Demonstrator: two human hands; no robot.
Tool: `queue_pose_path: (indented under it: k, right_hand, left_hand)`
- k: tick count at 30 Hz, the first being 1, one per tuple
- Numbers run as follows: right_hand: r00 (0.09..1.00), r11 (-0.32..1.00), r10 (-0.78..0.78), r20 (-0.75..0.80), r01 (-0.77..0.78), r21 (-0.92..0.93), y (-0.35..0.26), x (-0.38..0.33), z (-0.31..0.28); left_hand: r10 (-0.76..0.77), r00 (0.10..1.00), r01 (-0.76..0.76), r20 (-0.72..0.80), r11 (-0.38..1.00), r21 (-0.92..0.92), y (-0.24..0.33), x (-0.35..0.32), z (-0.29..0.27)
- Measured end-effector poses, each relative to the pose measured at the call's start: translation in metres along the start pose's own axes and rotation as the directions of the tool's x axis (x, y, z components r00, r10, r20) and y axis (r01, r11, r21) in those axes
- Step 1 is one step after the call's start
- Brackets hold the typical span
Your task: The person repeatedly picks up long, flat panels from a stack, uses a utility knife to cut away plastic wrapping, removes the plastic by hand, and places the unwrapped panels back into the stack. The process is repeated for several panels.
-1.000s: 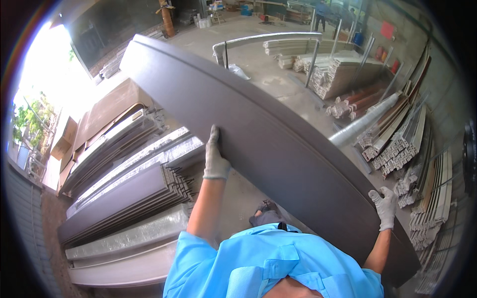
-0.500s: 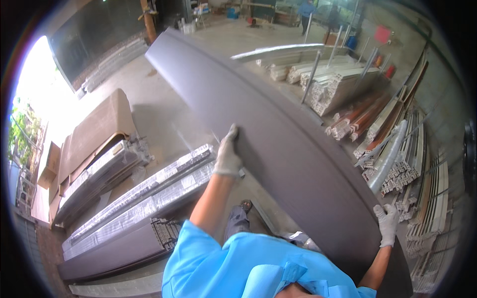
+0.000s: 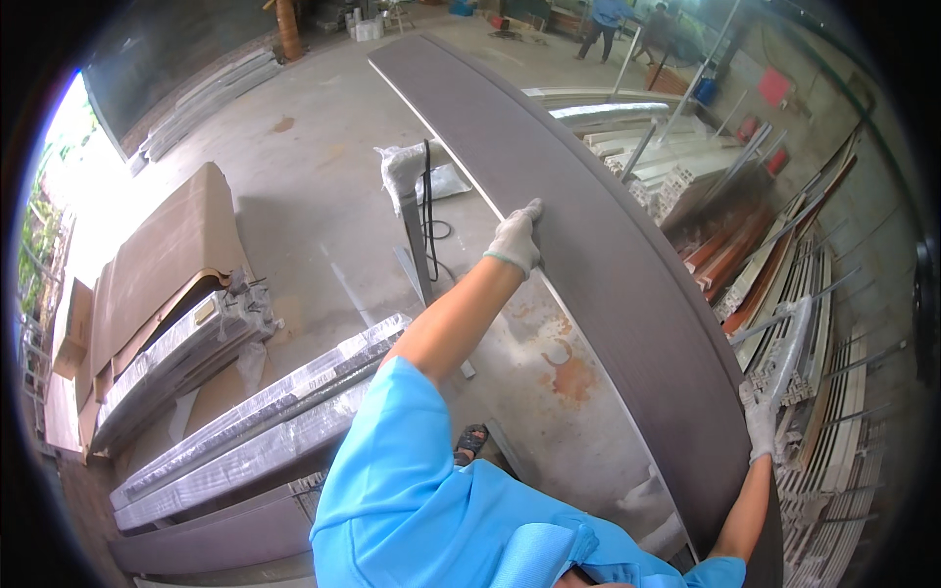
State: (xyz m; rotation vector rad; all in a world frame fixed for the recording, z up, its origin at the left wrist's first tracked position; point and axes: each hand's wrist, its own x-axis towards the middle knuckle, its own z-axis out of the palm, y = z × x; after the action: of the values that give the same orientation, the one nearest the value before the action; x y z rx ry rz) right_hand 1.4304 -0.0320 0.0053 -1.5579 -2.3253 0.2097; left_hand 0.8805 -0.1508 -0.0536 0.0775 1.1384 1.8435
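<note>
A long, wide grey-brown panel (image 3: 598, 265) runs slantwise from the far middle down to my right side. My left hand (image 3: 517, 240), in a pale work glove, grips its left edge with the thumb lying on the top face; the other fingers are hidden underneath. On the opposite edge, nearer to me, my gloved right hand (image 3: 760, 416) is closed round the panel's rim. Just left of the panel stands a support (image 3: 407, 196) padded in plastic wrap, with a dark cord hanging by it. The panel's near end disappears beside my blue shirt.
Plastic-wrapped bundles of long profiles (image 3: 255, 412) lie at the left, near a brown sheet (image 3: 162, 284) draped over a stack. Racks of long profiles (image 3: 833, 392) with upright metal posts line the right. Two people (image 3: 603, 24) are in the far background.
The panel has swung to the right and now lies flatter, uncovering the padded support and more floor. My left arm reaches further forward and right; both hands keep their hold.
</note>
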Motion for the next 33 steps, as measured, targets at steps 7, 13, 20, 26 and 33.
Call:
queue_pose_path:
  k: [7,13,20,26,33]
  right_hand:
    - [0.933,0.964,0.259,0.252,-0.266,-0.004,-0.005,0.046,0.061]
    - [0.946,0.965,0.259,0.197,-0.245,-0.095,0.008,0.046,0.096]
    - [0.930,0.947,0.318,0.184,-0.304,-0.101,0.016,0.047,0.103]
    - [0.989,0.989,-0.120,-0.087,0.127,0.075,-0.006,0.033,0.087]
    - [0.921,0.969,-0.068,-0.384,-0.031,-0.247,0.039,-0.180,-0.038]
  left_hand:
    - [0.389,0.834,-0.508,0.390,0.270,0.818,-0.025,0.071,-0.035]
    - [0.054,0.998,-0.056,0.017,0.984,0.169,-0.023,0.078,-0.036]
    - [0.173,0.984,-0.172,-0.047,0.985,0.019,-0.044,0.078,-0.042]
    - [0.208,0.955,-0.252,0.212,0.945,0.208,-0.040,0.098,-0.065]
    - [0.610,0.791,-0.422,0.040,0.498,0.758,-0.044,0.019,0.002]
